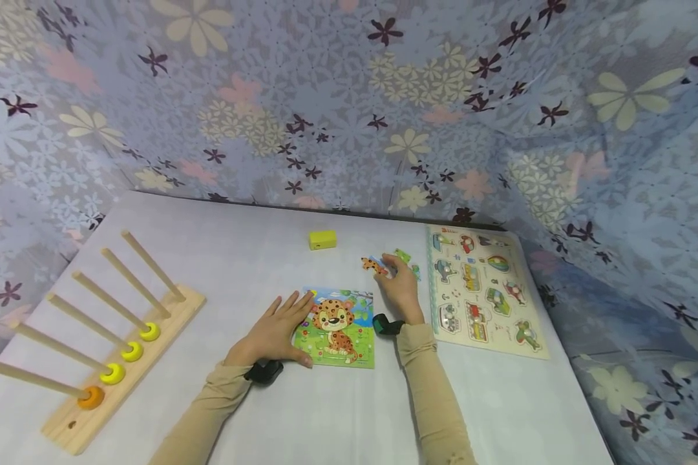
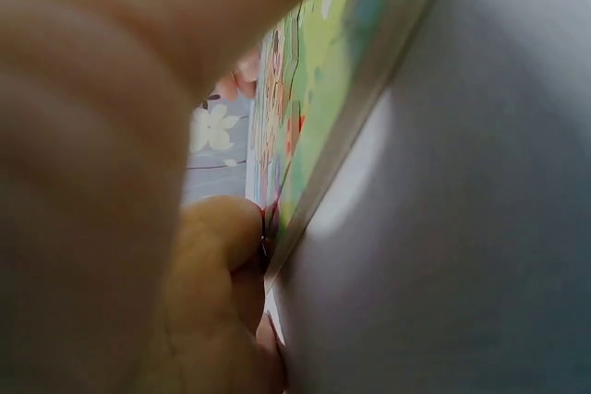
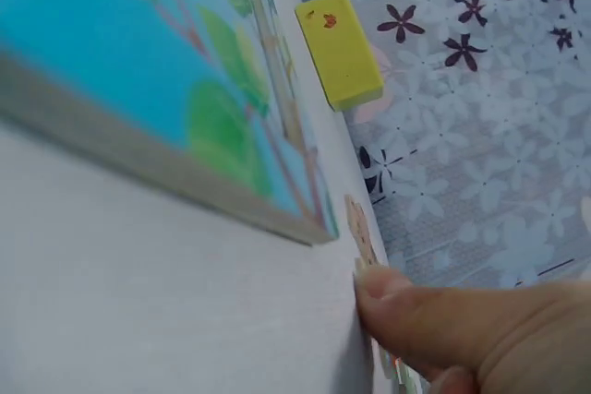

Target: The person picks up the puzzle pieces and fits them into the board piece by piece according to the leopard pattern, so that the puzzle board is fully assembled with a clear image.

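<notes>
We do best to grip the small, orange-spotted puzzle piece (image 1: 372, 264) lightly by its edges, beyond the far right corner of the square, green-and-blue leopard puzzle (image 1: 334, 323). Our right hand (image 1: 402, 290), fingers curled, pinches it; our left hand (image 1: 274, 332) lies with fingers apart at the puzzle's left side.

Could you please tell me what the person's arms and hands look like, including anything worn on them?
The left hand and right hand are both ungloved. The left sleeve and right sleeve are long, tan and wrinkled. A small black device sits at the left wrist; the right wrist's dark device shows a green patch. No cables are visible.
</notes>
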The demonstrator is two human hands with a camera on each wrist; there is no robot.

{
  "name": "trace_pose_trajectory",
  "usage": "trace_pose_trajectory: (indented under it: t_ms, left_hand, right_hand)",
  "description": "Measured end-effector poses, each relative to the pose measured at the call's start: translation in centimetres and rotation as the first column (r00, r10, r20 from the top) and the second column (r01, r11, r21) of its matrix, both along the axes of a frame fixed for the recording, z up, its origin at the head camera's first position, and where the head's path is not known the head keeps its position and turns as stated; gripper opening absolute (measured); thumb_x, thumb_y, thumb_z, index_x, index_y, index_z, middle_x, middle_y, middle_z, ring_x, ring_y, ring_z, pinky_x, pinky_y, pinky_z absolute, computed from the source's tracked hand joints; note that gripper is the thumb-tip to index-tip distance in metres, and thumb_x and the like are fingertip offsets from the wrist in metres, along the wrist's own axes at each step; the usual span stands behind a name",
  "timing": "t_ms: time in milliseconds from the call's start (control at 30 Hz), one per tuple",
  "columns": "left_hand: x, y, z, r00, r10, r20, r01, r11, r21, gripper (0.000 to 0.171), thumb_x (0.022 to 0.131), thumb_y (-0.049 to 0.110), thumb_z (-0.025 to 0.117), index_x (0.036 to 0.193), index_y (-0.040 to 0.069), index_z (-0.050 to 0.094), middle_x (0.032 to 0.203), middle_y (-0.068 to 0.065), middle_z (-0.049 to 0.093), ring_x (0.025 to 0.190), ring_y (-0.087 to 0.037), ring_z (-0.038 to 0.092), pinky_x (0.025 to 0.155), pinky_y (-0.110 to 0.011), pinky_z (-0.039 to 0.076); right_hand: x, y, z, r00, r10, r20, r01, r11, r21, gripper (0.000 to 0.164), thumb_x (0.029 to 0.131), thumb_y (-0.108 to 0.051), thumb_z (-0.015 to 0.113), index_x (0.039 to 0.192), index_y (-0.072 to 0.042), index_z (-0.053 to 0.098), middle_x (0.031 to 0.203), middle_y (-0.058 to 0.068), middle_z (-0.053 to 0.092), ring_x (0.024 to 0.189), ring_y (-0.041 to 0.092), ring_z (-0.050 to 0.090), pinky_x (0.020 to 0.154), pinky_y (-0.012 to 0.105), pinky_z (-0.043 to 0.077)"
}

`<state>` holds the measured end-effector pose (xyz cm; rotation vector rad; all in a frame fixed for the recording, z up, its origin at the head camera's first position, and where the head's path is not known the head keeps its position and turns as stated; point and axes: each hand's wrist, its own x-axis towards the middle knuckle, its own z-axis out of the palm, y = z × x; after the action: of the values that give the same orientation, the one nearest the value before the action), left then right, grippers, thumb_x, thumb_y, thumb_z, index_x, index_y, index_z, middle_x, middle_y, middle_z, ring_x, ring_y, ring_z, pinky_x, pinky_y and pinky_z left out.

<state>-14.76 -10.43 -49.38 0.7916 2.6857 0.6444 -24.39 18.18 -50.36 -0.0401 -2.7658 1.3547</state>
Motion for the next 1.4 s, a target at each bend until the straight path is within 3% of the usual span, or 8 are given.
trace_pose_trajectory:
  t_ms: [133, 300, 433, 700, 867, 1000, 1133, 1400]
  left_hand:
    - [0.0, 0.0, 0.0, 1.000, 0.004, -0.002, -0.004, 1.000, 0.005, 0.124, 0.064, 0.060, 0.080, 0.155, 0.006, 0.016, 0.164, -0.011, 0.011, 0.152, -0.035, 0.006, 0.123, -0.056, 0.003]
    - [0.0, -0.1, 0.0, 1.000, 0.009, 0.004, -0.009, 1.000, -0.007, 0.123, 0.065, 0.059, 0.080, 0.155, 0.006, 0.016, 0.164, -0.010, 0.011, 0.152, -0.034, 0.006, 0.123, -0.056, 0.003]
    - [0.0, -0.1, 0.0, 1.000, 0.001, 0.005, -0.001, 1.000, -0.004, 0.123, 0.065, 0.060, 0.080, 0.155, 0.005, 0.017, 0.164, -0.011, 0.012, 0.151, -0.035, 0.007, 0.122, -0.056, 0.004]
    - [-0.1, 0.0, 0.2, 1.000, 0.005, 0.018, -0.005, 1.000, -0.010, 0.123, 0.065, 0.060, 0.080, 0.155, 0.005, 0.016, 0.164, -0.011, 0.011, 0.152, -0.035, 0.006, 0.123, -0.055, 0.002]
    - [-0.1, 0.0, 0.2, 1.000, 0.008, 0.027, -0.007, 1.000, -0.019, 0.123, 0.066, 0.060, 0.079, 0.155, 0.006, 0.015, 0.164, -0.010, 0.009, 0.152, -0.034, 0.005, 0.123, -0.055, 0.001]
    - [-0.1, 0.0, 0.2, 1.000, 0.007, 0.023, -0.006, 1.000, -0.019, 0.123, 0.066, 0.059, 0.080, 0.156, 0.007, 0.015, 0.164, -0.010, 0.010, 0.152, -0.034, 0.006, 0.123, -0.055, 0.002]
    - [0.0, 0.1, 0.3, 1.000, 0.008, 0.021, -0.008, 1.000, -0.014, 0.123, 0.065, 0.059, 0.080, 0.155, 0.006, 0.016, 0.164, -0.010, 0.011, 0.152, -0.035, 0.006, 0.123, -0.055, 0.002]
    - [0.1, 0.1, 0.8, 1.000, 0.014, 0.023, -0.014, 1.000, -0.019, 0.122, 0.065, 0.058, 0.080, 0.155, 0.005, 0.017, 0.164, -0.011, 0.012, 0.152, -0.035, 0.007, 0.123, -0.056, 0.003]
  right_hand:
    - [0.8, 0.0, 0.6, 0.999, 0.030, -0.037, -0.028, 0.998, 0.064, 0.049, 0.085, -0.009, 0.070, 0.133, -0.008, 0.057, 0.131, 0.019, 0.059, 0.126, 0.038, 0.051, 0.106, 0.052, 0.041]
    - [1.2, -0.2, 0.6, 0.999, 0.034, -0.019, -0.032, 0.996, 0.088, 0.043, 0.088, -0.007, 0.067, 0.129, -0.005, 0.058, 0.117, 0.023, 0.062, 0.099, 0.036, 0.058, 0.082, 0.048, 0.048]
    - [1.2, -0.2, 0.0, 1.000, 0.015, -0.020, -0.013, 0.994, 0.111, 0.034, 0.090, -0.011, 0.065, 0.123, -0.001, 0.061, 0.110, 0.023, 0.067, 0.097, 0.036, 0.063, 0.082, 0.048, 0.050]
    - [1.8, -0.2, -0.3, 0.999, 0.032, -0.017, -0.033, 0.997, -0.071, 0.041, 0.092, -0.011, 0.063, 0.132, -0.016, 0.058, 0.099, 0.015, 0.065, 0.091, 0.029, 0.062, 0.078, 0.040, 0.050]
    - [2.5, -0.5, 0.0, 0.990, 0.137, 0.045, -0.123, 0.964, -0.235, 0.039, 0.093, -0.014, 0.061, 0.132, -0.016, 0.059, 0.089, 0.008, 0.063, 0.075, 0.016, 0.055, 0.070, 0.029, 0.043]
    - [2.9, -0.8, 0.4, 0.967, 0.244, 0.076, -0.213, 0.932, -0.293, 0.038, 0.095, -0.014, 0.061, 0.133, -0.011, 0.058, 0.092, 0.014, 0.068, 0.070, 0.008, 0.054, 0.064, 0.023, 0.040]
    - [3.1, -1.1, 0.4, 0.945, 0.320, 0.074, -0.287, 0.913, -0.289, 0.032, 0.096, -0.012, 0.059, 0.126, -0.005, 0.061, 0.099, 0.021, 0.071, 0.072, 0.006, 0.058, 0.063, 0.020, 0.040]
    - [3.7, -2.3, 0.1, 0.919, 0.389, 0.064, -0.372, 0.910, -0.184, 0.019, 0.092, -0.014, 0.066, 0.111, -0.009, 0.069, 0.088, 0.012, 0.074, 0.071, 0.011, 0.061, 0.066, 0.024, 0.045]
